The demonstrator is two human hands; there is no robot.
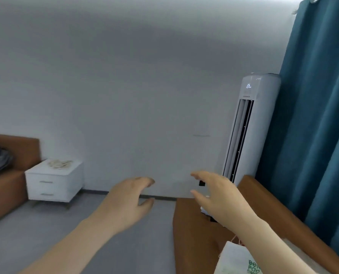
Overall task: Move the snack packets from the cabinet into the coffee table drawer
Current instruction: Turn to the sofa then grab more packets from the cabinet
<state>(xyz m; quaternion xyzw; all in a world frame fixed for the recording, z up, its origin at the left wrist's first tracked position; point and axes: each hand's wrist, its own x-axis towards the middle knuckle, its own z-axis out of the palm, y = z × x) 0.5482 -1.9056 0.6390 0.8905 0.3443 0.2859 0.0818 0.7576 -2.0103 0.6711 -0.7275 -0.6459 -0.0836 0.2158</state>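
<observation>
Eyes on the white cabinet [54, 182] over at the left: a low, boxy unit on thin legs. It has two drawers stacked one above the other, both closed, each with a slim pale handle. It stands on the grey floor [85, 224] against the wall, just beside the arm of a brown sofa [6, 186]. On its top, towards the back edge, there's a pale tangled heap [59, 163] (too blurred to say what it is).

Now the hands, both stretched out ahead and well apart from that cabinet. The left hand [129, 198] is out over the floor, back of the hand up, fingers loosely curled, thumb hanging below, and it holds nothing. The right hand [218, 196] is beside it with the fingers spread and relaxed, thumb apart from them, reaching above a brown seat [192, 230]. A small black object [201, 183] shows between that hand's fingers and thumb; I cannot tell whether it touches them.

Down in the lower right corner, under the right forearm, sits a white bag [235, 260] with green lettering. Behind the right hand stands a tall white air conditioner [249, 123], its display lit, next to a teal curtain [318, 115].
</observation>
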